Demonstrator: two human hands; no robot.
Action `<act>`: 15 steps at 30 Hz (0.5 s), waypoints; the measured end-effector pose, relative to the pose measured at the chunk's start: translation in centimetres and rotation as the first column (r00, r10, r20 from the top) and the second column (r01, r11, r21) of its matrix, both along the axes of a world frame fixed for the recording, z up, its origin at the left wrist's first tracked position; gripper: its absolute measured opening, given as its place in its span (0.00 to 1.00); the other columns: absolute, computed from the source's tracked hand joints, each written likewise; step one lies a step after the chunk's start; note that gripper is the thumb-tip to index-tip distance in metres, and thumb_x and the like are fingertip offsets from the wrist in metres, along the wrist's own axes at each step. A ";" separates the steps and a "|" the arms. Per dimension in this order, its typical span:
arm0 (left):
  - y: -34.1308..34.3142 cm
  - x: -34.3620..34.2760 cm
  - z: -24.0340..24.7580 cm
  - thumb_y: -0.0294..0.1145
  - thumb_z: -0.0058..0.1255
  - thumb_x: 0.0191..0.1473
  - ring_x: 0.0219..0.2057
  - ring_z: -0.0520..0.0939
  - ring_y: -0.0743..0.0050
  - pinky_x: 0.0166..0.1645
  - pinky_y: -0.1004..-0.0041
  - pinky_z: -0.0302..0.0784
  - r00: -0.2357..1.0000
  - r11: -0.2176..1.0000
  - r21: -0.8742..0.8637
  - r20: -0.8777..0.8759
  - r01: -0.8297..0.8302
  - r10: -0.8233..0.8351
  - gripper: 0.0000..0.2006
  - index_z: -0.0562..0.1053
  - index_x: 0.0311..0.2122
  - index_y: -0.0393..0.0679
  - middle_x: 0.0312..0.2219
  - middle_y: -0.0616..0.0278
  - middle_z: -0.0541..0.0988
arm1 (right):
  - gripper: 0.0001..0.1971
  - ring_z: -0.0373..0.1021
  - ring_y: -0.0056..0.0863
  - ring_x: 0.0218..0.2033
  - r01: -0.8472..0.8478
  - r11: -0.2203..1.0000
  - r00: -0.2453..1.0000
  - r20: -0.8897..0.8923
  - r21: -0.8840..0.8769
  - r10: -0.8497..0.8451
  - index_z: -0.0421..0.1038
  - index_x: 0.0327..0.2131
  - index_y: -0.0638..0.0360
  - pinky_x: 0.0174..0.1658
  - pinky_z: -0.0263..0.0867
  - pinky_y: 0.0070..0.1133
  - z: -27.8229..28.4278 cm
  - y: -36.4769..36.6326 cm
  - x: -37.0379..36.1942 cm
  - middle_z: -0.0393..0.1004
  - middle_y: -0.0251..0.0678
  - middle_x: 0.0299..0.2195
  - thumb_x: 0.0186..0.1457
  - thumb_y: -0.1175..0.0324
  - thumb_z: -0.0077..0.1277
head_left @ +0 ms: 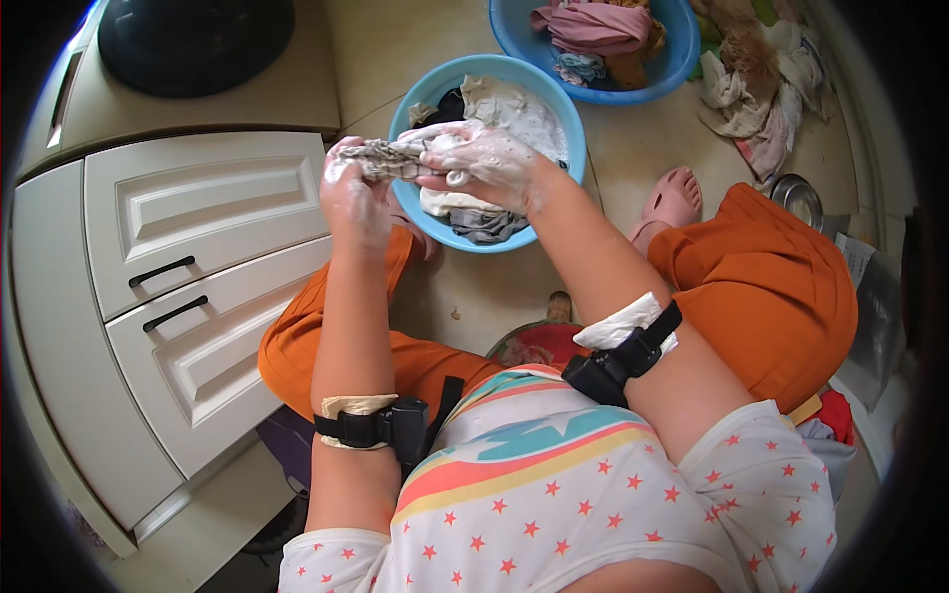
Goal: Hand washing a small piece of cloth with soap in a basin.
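Both my hands are covered in white suds above a light blue basin [570,114]. A wet grey-and-white patterned cloth [384,158] is bunched between them. My left hand [353,190] is closed around the cloth's left end. From the right, my right hand [489,163] grips the other end, with foam thick over the fingers. Below, the basin holds foamy water, a cream cloth [489,97] at the back, a white cloth [450,203] and a grey cloth [489,226] at the front. Something dark also lies in it. My hands hide the basin's middle.
A second blue basin [647,95] with pink and other clothes stands behind. Rumpled cloths [756,94] lie on the floor at far right, near a round metal dish [797,201]. White drawers [203,208] flank my left side. A dark round lid-like object [193,44] sits on the counter.
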State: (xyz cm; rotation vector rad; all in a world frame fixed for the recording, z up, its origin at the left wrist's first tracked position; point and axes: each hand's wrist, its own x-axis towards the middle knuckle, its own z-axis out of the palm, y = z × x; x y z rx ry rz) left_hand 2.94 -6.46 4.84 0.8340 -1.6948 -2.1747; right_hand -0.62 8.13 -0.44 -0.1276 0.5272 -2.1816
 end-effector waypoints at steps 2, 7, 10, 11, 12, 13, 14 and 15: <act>0.0 0.1 0.1 0.19 0.31 0.45 0.27 0.74 0.71 0.33 0.74 0.74 1.000 1.000 0.021 0.020 -0.007 0.007 0.11 0.64 0.35 0.40 0.26 0.60 0.69 | 0.12 0.69 0.18 0.32 0.014 0.997 1.000 -0.007 0.074 -0.013 0.66 0.39 0.64 0.32 0.67 0.12 -0.7 -0.1 -0.4 0.70 0.34 0.34 0.49 0.74 0.48; 5.4 1.8 -2.6 0.28 0.39 0.48 0.22 0.74 0.70 0.27 0.77 0.69 0.916 0.850 -0.408 -0.072 0.335 -0.395 0.03 0.66 0.27 0.42 0.19 0.62 0.69 | 0.08 0.63 0.14 0.16 0.172 0.947 0.921 0.297 0.270 -0.252 0.68 0.22 0.53 0.19 0.59 0.12 -3.6 -1.7 0.4 0.67 0.26 0.17 0.51 0.63 0.48; 7.1 1.9 -3.4 0.31 0.45 0.46 0.18 0.71 0.78 0.23 0.72 0.63 0.859 0.350 -0.921 -0.037 0.169 -0.511 0.12 0.67 0.16 0.37 0.13 0.58 0.68 | 0.13 0.63 0.20 0.17 0.145 0.956 0.894 0.448 -0.256 -0.016 0.64 0.21 0.51 0.21 0.61 0.19 -4.7 -2.3 1.9 0.66 0.27 0.18 0.53 0.56 0.40; 5.0 0.7 -3.7 0.31 0.45 0.46 0.18 0.71 0.78 0.23 0.72 0.63 0.870 0.339 -0.927 -0.030 0.160 -0.492 0.12 0.67 0.16 0.37 0.13 0.58 0.68 | 0.12 0.64 0.21 0.19 0.272 0.962 0.796 0.557 0.021 -0.237 0.64 0.22 0.51 0.23 0.62 0.19 -1.5 -3.5 3.2 0.67 0.28 0.19 0.53 0.57 0.38; 3.4 -0.9 -4.0 0.32 0.46 0.45 0.16 0.69 0.76 0.22 0.70 0.62 0.939 0.540 -0.806 0.054 0.241 -0.340 0.12 0.68 0.16 0.36 0.12 0.57 0.68 | 0.11 0.66 0.22 0.24 0.130 0.974 0.855 0.476 0.188 -0.206 0.65 0.24 0.51 0.25 0.62 0.20 -1.0 -4.1 2.8 0.69 0.30 0.24 0.52 0.59 0.37; 2.3 -1.5 -3.8 0.32 0.47 0.45 0.14 0.68 0.74 0.21 0.69 0.61 0.966 0.719 -0.645 0.173 0.257 -0.191 0.12 0.69 0.17 0.35 0.11 0.55 0.68 | 0.11 0.66 0.22 0.24 0.122 0.976 0.857 0.478 0.180 -0.195 0.65 0.24 0.51 0.25 0.62 0.20 -0.7 -4.3 2.9 0.69 0.30 0.24 0.52 0.59 0.37; 3.3 -1.6 -3.3 0.34 0.48 0.44 0.12 0.66 0.69 0.20 0.68 0.61 0.963 0.614 -0.743 0.228 0.266 -0.141 0.13 0.69 0.16 0.34 0.10 0.54 0.68 | 0.10 0.66 0.22 0.24 0.151 0.980 0.848 0.492 0.129 -0.196 0.65 0.25 0.51 0.26 0.63 0.20 -0.8 -3.9 3.2 0.69 0.30 0.24 0.52 0.59 0.38; 4.4 -0.9 -3.7 0.33 0.48 0.44 0.13 0.67 0.66 0.21 0.67 0.62 0.962 0.555 -0.788 0.185 0.267 -0.201 0.12 0.71 0.17 0.36 0.11 0.53 0.70 | 0.10 0.67 0.22 0.24 0.187 0.979 0.841 0.503 0.076 -0.200 0.65 0.26 0.50 0.27 0.63 0.20 -1.0 -3.8 3.1 0.69 0.30 0.25 0.52 0.59 0.38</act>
